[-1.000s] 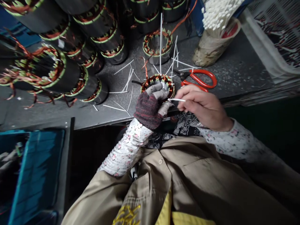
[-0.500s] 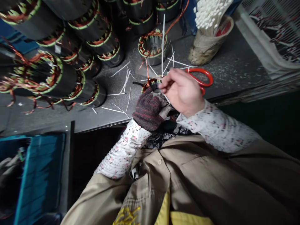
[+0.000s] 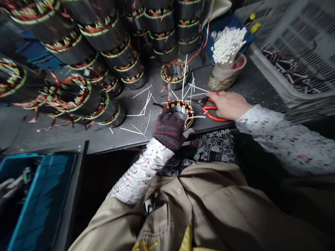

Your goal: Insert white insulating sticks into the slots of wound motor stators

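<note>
The wound stator (image 3: 188, 107), a ring of copper windings with pale green insulation, sits at the near edge of the dark grey surface (image 3: 102, 140), and every place here is told from it. The gloved left hand (image 3: 169, 129) lies over its near left side, the grip closed on the ring with the thumb along the near outside; the other fingertips are hidden. The bare right hand (image 3: 229, 105) is just to the stator's right, its fingers over the red handles of the cutters (image 3: 219, 119), whose dark blades point toward the ring; how firmly that grip is closed cannot be told. One white cable tie (image 3: 184, 78) stands up from the stator's far rim, and a second white tie (image 3: 198, 117) sticks out from its right side. A copper lead (image 3: 169, 93) rises from its far left, beside a short black lead (image 3: 157, 104). Thin white strips (image 3: 146, 103) lie scattered to its left, with more beyond it. A second stator (image 3: 175, 84) stands just beyond it, open end up. Farther to the left and beyond rise stacked stators (image 3: 104, 35). Beyond it to the right, a stained cup (image 3: 221, 82) holds a bundle of white ties (image 3: 229, 45), and farther right is a white plastic basket (image 3: 272, 78) with tangled leads (image 3: 290, 71).
</note>
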Demonstrator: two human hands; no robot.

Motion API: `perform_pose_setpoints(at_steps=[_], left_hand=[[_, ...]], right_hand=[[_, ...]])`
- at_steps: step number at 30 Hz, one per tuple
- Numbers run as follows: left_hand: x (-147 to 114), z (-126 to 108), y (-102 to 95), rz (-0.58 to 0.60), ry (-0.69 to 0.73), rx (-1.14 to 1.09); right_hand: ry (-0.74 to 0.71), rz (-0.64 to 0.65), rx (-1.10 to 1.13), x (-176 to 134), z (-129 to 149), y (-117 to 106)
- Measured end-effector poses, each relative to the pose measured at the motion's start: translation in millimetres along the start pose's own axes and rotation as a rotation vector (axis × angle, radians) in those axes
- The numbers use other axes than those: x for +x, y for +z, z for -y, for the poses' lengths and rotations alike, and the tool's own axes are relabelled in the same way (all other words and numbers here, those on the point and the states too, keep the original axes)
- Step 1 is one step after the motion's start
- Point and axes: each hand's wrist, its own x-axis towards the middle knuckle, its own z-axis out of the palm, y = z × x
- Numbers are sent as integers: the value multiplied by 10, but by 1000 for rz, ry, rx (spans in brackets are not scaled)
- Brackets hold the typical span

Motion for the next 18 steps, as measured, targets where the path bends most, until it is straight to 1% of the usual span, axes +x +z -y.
perform_pose_setpoints(at_steps=[2, 3, 6, 8, 11, 13, 15, 18], left_hand=[[-39, 107, -22, 13, 68, -16], [-65, 166, -36, 12, 106, -21], [-128, 307, -71, -11, 217, -29], [-138, 348, -83, -34, 254, -26], [-118, 342, -92, -78, 267, 11], [-104, 323, -94, -113, 278, 27], [-102, 315, -91, -149, 301, 18], [-118, 327, -76, -135, 304, -10]], right_hand=[[26, 14, 78, -20, 76, -58], [21, -1, 128, -48, 121, -79], [-70, -94, 250, -131, 279, -77], [-131, -129, 262, -135, 392, -38], [-143, -102, 177, -85, 501, -14], [-119, -66, 137, -81, 496, -57], [-140, -41, 134, -130, 438, -139], [-285, -36, 124, -248, 346, -269]])
